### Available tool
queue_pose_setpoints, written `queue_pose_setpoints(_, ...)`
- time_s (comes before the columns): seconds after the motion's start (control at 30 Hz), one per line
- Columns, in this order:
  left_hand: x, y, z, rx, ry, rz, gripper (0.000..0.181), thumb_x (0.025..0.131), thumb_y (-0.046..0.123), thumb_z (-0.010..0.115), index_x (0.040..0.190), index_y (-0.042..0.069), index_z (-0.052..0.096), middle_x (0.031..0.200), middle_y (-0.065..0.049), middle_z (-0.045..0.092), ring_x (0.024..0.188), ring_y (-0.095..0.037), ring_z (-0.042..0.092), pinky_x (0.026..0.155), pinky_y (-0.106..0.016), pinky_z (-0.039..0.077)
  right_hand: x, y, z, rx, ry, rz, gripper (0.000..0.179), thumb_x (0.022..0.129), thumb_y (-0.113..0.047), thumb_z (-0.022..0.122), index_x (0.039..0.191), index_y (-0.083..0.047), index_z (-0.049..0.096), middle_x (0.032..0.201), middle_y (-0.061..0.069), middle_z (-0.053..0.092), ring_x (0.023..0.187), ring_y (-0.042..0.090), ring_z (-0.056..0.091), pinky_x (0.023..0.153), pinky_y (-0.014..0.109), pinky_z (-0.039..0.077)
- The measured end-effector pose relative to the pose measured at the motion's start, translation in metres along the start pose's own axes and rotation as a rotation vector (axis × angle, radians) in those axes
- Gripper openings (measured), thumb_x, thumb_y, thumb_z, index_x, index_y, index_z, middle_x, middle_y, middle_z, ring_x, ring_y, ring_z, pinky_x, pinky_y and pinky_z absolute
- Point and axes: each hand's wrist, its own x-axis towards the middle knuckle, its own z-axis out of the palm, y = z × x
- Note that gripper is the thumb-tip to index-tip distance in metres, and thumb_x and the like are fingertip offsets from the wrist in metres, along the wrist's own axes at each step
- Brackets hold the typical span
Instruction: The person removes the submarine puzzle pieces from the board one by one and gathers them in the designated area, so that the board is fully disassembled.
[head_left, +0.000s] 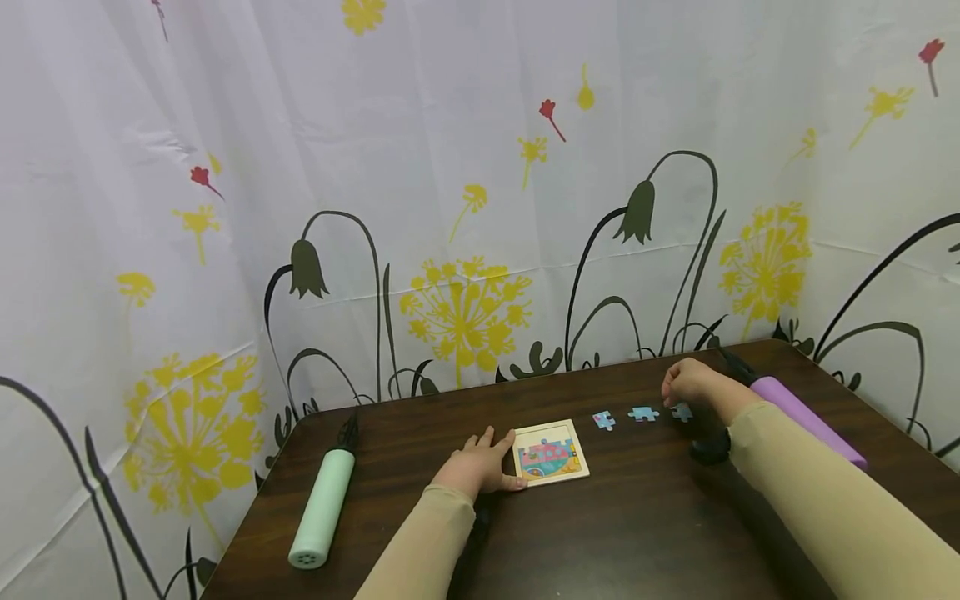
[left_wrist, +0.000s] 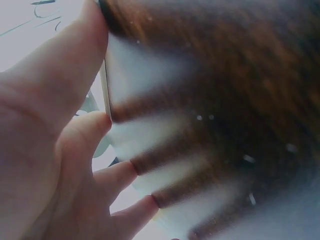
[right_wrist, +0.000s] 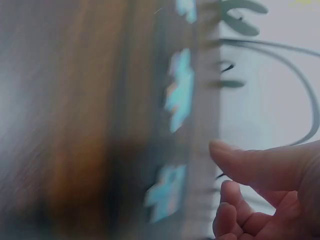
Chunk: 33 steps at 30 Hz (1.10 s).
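A wooden-framed jigsaw puzzle (head_left: 551,455), partly filled with pink, teal and orange pieces, lies on the brown table. My left hand (head_left: 480,465) is at its left side, fingers spread, with thumb and index finger against the frame. Three loose blue jigsaw pieces lie in a row to its right: a left piece (head_left: 603,420), a middle piece (head_left: 643,413) and a right piece (head_left: 682,412). Just above the right piece hovers my right hand (head_left: 692,385). In the right wrist view its fingers (right_wrist: 235,215) are loosely bent, with nothing showing between them and the thumb.
A mint-green cylinder with a black tip (head_left: 324,508) lies at the left of the table (head_left: 600,533). A similar purple one (head_left: 810,421) lies at the right, beside my right forearm. Behind the table's far edge hangs a flower-patterned curtain (head_left: 480,167).
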Motion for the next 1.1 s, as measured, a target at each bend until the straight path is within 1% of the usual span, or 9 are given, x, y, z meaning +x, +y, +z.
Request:
queue_pose_setpoints(0.1, 0.0, 0.0, 0.0, -0.002, -0.002, 0.001, 0.089, 0.083, 0.052, 0.072, 0.156, 0.021, 0.033, 0.16, -0.016, 0.023, 0.143, -0.043, 0.022, 0.11, -0.06, 0.025, 0.005, -0.018, 0.003, 0.008, 0.015, -0.05, 0.013, 0.077, 0.007, 0.071, 0.077, 0.0, 0.061, 0.079, 0.007, 0.059, 0.07, 0.02, 0.051, 0.06, 0.03, 0.045)
queue_pose_setpoints(0.23, -0.001, 0.001, -0.001, -0.007, -0.003, 0.003, 0.09, 0.083, 0.053, 0.072, 0.156, 0.021, 0.032, 0.16, -0.016, 0.022, 0.144, -0.043, 0.022, 0.11, -0.06, 0.025, 0.011, -0.047, 0.018, -0.001, 0.019, -0.101, 0.014, 0.075, 0.005, 0.074, 0.076, -0.001, 0.061, 0.078, 0.007, 0.057, 0.069, 0.02, 0.051, 0.058, 0.03, 0.044)
queue_pose_setpoints(0.37, 0.002, -0.001, 0.0, -0.011, 0.0, 0.005, 0.09, 0.083, 0.053, 0.072, 0.157, 0.022, 0.032, 0.161, -0.016, 0.021, 0.144, -0.043, 0.021, 0.11, -0.06, 0.024, 0.018, -0.074, 0.045, -0.024, -0.002, -0.14, 0.016, 0.075, 0.003, 0.077, 0.075, -0.003, 0.062, 0.076, 0.005, 0.058, 0.068, 0.018, 0.051, 0.058, 0.029, 0.043)
queue_pose_setpoints(0.5, 0.004, -0.002, 0.001, -0.006, 0.001, 0.0, 0.089, 0.083, 0.053, 0.072, 0.156, 0.022, 0.032, 0.161, -0.016, 0.022, 0.144, -0.042, 0.021, 0.111, -0.059, 0.024, 0.023, -0.092, 0.079, -0.042, -0.023, -0.186, 0.017, 0.074, 0.004, 0.078, 0.072, -0.005, 0.063, 0.07, 0.002, 0.059, 0.064, 0.015, 0.051, 0.056, 0.027, 0.042)
queue_pose_setpoints(0.67, 0.002, 0.0, 0.001, 0.004, -0.013, -0.019, 0.088, 0.084, 0.054, 0.071, 0.156, 0.022, 0.032, 0.161, -0.015, 0.023, 0.144, -0.041, 0.022, 0.111, -0.058, 0.024, 0.022, -0.103, 0.122, -0.029, -0.061, -0.227, 0.016, 0.074, 0.004, 0.079, 0.072, -0.006, 0.066, 0.067, -0.001, 0.058, 0.063, 0.014, 0.049, 0.056, 0.027, 0.041)
queue_pose_setpoints(0.8, 0.0, 0.0, 0.0, 0.002, -0.018, -0.012, 0.088, 0.084, 0.054, 0.071, 0.156, 0.022, 0.032, 0.161, -0.015, 0.022, 0.144, -0.041, 0.022, 0.111, -0.059, 0.024, 0.021, -0.107, 0.146, 0.008, -0.079, -0.253, 0.016, 0.073, 0.005, 0.078, 0.079, -0.006, 0.07, 0.066, 0.0, 0.057, 0.059, 0.013, 0.048, 0.053, 0.025, 0.041)
queue_pose_setpoints(0.9, 0.0, -0.001, 0.0, -0.007, -0.014, -0.002, 0.088, 0.084, 0.053, 0.072, 0.156, 0.021, 0.033, 0.161, -0.016, 0.022, 0.144, -0.043, 0.022, 0.111, -0.06, 0.024, 0.023, -0.108, 0.157, 0.032, -0.095, -0.269, 0.019, 0.073, 0.006, 0.079, 0.085, -0.007, 0.071, 0.065, 0.001, 0.056, 0.055, 0.012, 0.048, 0.05, 0.024, 0.04)
queue_pose_setpoints(1.0, -0.001, -0.002, 0.0, -0.014, -0.016, 0.005, 0.088, 0.084, 0.053, 0.072, 0.156, 0.021, 0.033, 0.161, -0.017, 0.021, 0.144, -0.044, 0.022, 0.11, -0.06, 0.024, 0.024, -0.108, 0.164, 0.037, -0.124, -0.256, 0.02, 0.074, 0.003, 0.081, 0.088, -0.008, 0.071, 0.065, 0.001, 0.055, 0.054, 0.011, 0.047, 0.049, 0.023, 0.04)
queue_pose_setpoints(1.1, -0.001, -0.002, 0.0, -0.011, -0.017, 0.009, 0.088, 0.084, 0.054, 0.071, 0.156, 0.021, 0.033, 0.16, -0.017, 0.021, 0.143, -0.044, 0.022, 0.11, -0.061, 0.025, 0.023, -0.107, 0.169, 0.027, -0.135, -0.247, 0.021, 0.075, 0.001, 0.083, 0.088, -0.008, 0.069, 0.065, 0.001, 0.055, 0.054, 0.011, 0.048, 0.05, 0.023, 0.039)
